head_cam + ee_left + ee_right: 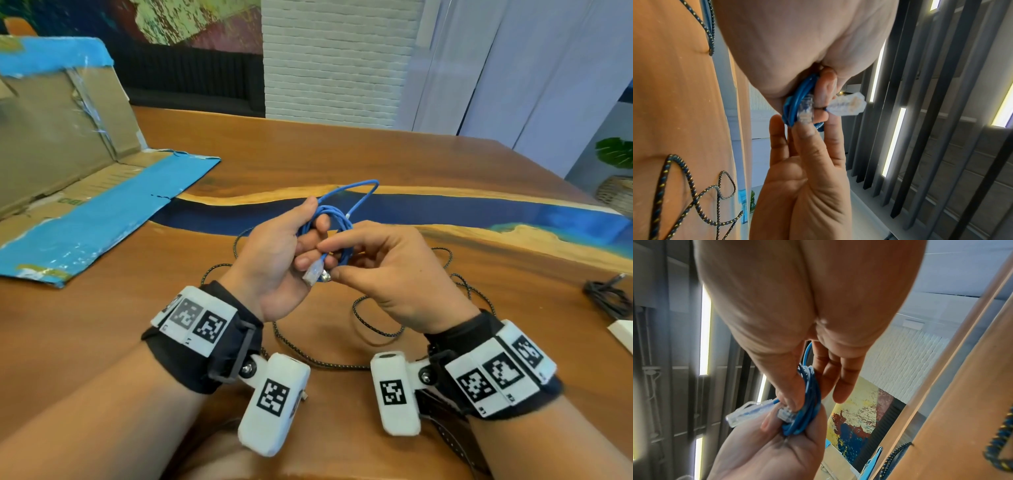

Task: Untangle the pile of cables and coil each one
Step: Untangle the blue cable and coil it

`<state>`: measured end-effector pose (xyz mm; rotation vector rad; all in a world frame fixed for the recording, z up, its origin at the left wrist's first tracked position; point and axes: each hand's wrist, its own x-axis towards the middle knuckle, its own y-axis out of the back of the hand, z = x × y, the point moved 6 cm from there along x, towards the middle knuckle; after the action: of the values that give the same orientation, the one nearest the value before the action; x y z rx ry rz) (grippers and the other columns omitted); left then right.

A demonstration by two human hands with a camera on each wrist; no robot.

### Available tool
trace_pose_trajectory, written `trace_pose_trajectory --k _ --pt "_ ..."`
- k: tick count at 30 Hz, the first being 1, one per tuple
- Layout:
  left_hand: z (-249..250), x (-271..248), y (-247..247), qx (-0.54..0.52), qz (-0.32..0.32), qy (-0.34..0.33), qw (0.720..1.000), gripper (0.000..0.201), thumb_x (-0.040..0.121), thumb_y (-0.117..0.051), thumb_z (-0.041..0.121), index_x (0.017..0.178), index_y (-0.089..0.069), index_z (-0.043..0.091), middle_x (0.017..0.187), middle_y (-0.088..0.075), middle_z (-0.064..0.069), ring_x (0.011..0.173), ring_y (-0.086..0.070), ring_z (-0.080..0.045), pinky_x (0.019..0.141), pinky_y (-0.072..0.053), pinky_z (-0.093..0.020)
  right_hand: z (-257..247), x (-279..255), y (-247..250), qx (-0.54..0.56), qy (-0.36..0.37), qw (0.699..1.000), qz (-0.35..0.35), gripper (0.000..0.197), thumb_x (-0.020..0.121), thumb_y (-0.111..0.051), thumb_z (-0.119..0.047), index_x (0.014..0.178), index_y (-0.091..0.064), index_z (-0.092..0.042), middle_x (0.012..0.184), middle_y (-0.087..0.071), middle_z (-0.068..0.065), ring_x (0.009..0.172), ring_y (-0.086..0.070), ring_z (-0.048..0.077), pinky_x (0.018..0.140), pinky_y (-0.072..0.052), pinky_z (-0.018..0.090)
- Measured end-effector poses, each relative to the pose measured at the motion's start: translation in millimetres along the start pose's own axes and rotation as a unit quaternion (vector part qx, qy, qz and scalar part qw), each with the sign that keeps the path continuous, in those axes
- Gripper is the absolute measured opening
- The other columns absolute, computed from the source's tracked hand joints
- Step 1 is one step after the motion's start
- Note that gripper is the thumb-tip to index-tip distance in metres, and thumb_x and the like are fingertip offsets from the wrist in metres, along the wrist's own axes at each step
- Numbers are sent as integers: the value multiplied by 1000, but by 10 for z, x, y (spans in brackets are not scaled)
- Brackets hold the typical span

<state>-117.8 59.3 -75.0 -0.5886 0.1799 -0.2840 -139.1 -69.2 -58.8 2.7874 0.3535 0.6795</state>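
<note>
Both grips on blue cable [334, 219]

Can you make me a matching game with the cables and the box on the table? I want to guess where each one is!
Things:
1. thin blue network cable
2. dark braided cable with yellow flecks
3. black coiled cable
4. flattened brown cardboard box with blue tape

Places:
A. far left of the wooden table
B. right edge of the table
C. coiled, held in both hands
D. loose on the table under the hands

Pairs: 1-C, 2-D, 3-B, 4-A
</note>
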Motion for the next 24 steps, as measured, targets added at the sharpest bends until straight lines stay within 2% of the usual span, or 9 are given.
trace_pose_trajectory --k 4,7,9,12,14,15,17,20,24 --pt "-12 6 3 12 -5 -2 1000 48 104 -48 42 67 -60 14 52 -30 0 48 -24 -13 59 -43 -27 -20 -1 35 -3 0 1000 5 22 80 -82 4 100 -77 -7 95 -75 8 93 -74 25 86 -61 41" --pt "-21 8 -16 23 -16 -5 1000 49 104 -48 41 66 -63 15 59 -36 -1 52 -25 -15 60 -40 -28 -18 1 7 -29 -1 1000 6 13 85 -82 -10 94 -74 -14 100 -74 13 94 -72 30 83 -59 53" --pt "-10 22 3 30 -16 -16 999 50 104 -49 39 64 -66 16 62 -35 -1 50 -25 -13 60 -42 -27 -34 -8 -11 -40 4 999 21 9 87 -79 -24 91 -71 -24 115 -66 10 100 -71 19 83 -60 46" --pt "9 49 56 81 7 -28 996 45 105 -49 36 70 -64 13 63 -18 0 44 -22 -13 57 -41 -29 -187 -18 121 -58 51 993 94 10 96 -69 -16 90 -65 -23 131 -54 4 103 -64 -9 87 -53 17" --pt "14 75 119 125 29 -21 991 43 106 -48 37 72 -57 11 55 -18 3 43 -19 -14 55 -39 -29 -297 -12 280 39 92 988 121 10 103 -54 -17 95 -59 -20 110 -69 4 100 -68 9 94 -53 28" --pt "25 90 158 143 38 -17 989 43 106 -48 37 72 -56 11 52 -19 4 43 -18 -14 54 -39 -29 -345 -11 376 128 99 978 132 11 105 -47 -17 96 -54 -18 89 -70 2 86 -68 19 90 -56 37" --pt "52 117 217 190 45 -14 981 45 106 -47 36 70 -57 10 51 -20 5 43 -17 -14 52 -38 -29 -422 -36 625 229 114 950 181 17 108 -39 -12 94 -46 -18 63 -48 -1 55 -48 20 62 -53 38" --pt "21 100 151 274 11 -7 962 47 106 -48 33 67 -59 9 50 -20 4 43 -18 -14 51 -38 -28 -518 -96 939 204 136 933 264 21 109 -38 -10 92 -42 -21 61 -31 0 46 -24 16 49 -30 23" --pt "-18 65 19 344 -22 -15 939 44 105 -51 32 70 -60 8 52 -23 2 45 -23 -15 54 -41 -29 -477 -137 1101 161 135 920 330 17 109 -40 -11 95 -45 -20 61 -35 0 44 -23 16 46 -26 21"
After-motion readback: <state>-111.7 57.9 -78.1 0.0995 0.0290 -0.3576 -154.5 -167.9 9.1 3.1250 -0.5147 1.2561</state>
